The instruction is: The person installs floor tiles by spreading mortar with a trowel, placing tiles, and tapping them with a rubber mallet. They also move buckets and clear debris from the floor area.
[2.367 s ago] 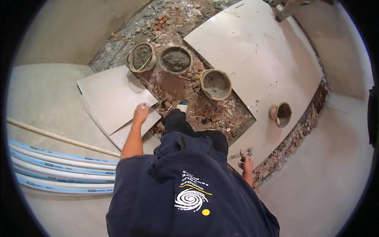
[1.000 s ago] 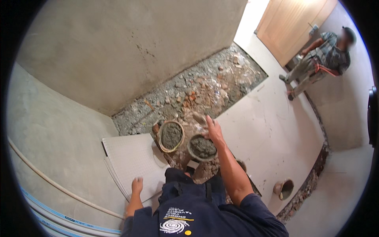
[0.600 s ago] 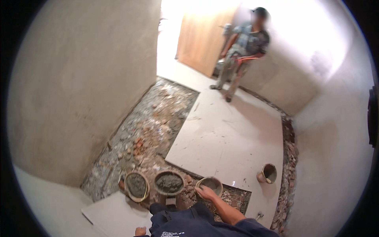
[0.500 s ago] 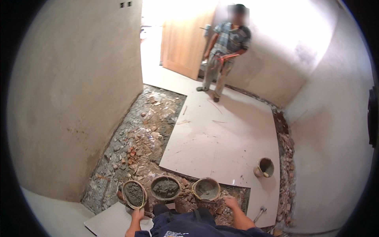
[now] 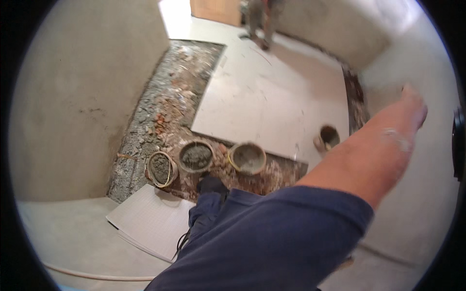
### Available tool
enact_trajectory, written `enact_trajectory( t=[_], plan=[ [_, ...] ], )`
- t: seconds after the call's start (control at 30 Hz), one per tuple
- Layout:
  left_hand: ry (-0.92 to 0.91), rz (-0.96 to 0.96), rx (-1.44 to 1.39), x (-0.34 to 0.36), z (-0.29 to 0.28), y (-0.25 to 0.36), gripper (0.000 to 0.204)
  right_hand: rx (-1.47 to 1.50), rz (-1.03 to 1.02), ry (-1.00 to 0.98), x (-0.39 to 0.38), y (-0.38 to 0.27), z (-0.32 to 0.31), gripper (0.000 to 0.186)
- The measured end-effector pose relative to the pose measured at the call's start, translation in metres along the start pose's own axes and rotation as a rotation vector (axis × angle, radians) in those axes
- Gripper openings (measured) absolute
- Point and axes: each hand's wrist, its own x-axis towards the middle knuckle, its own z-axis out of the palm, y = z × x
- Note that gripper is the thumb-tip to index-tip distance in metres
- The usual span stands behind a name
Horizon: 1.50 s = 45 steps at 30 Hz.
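Observation:
My right hand (image 5: pixel 412 104) is raised at the right, in front of the pale wall, smeared by motion; I cannot make out its fingers or whether they hold anything. My left hand is out of view. Below, three buckets stand in a row on rubble: one with lumpy grey mix (image 5: pixel 160 170), another with similar mix (image 5: pixel 196 157) and one with smoother grey contents (image 5: pixel 246 158). A smaller bucket (image 5: pixel 327 139) stands on the large pale floor tiles (image 5: pixel 269 97), left of my arm.
Stacked tiles (image 5: pixel 145 216) lie at the lower left beside a pale hose (image 5: pixel 97 274). Broken rubble (image 5: pixel 160 121) runs along the left wall (image 5: pixel 87 97). Another person's legs (image 5: pixel 262 24) stand on the tiles near a wooden door (image 5: pixel 213 10).
My right hand has swung up to the right from beside the buckets, and my left hand has left the view. The view has tipped, so the other person shows only from the legs.

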Motion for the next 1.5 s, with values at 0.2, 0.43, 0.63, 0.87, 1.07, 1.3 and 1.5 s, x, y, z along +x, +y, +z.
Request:
enact_trajectory(
  t=[0.2,0.43,0.63,0.87,1.07,1.3,1.5],
  plan=[
    [-0.201,-0.094,-0.082,-0.08,0.165,-0.022,0.049,0.456,0.242,-0.001,-0.04,0.025,0.017,0.058],
    [-0.712,-0.807,-0.007,-0.44,0.229,-0.123,0.062,0.964,0.376,0.34,-0.083,0.029,0.004,0.043],
    [-0.806,-1.024,-0.024,-0.695,0.207,-0.116,0.051,1.008,0.512,0.264,-0.102,0.046,0.081,0.039],
    [-0.745,-1.277,-0.221,-0.76,0.189,-0.078,0.043,0.618,0.346,0.271,-0.048,-0.019,0.059,0.05],
    [-0.501,-1.345,-0.236,-0.724,0.186,-0.067,0.042,0.682,0.16,0.273,-0.025,-0.092,-0.041,0.05],
    [-0.222,-1.489,-0.284,-0.642,0.226,-0.027,0.041,0.736,0.155,0.199,0.023,-0.033,-0.089,0.041],
    [-0.357,-1.547,-0.266,-0.586,0.28,0.085,0.043,0.647,0.22,0.252,0.046,0.087,-0.123,0.04]
  ],
)
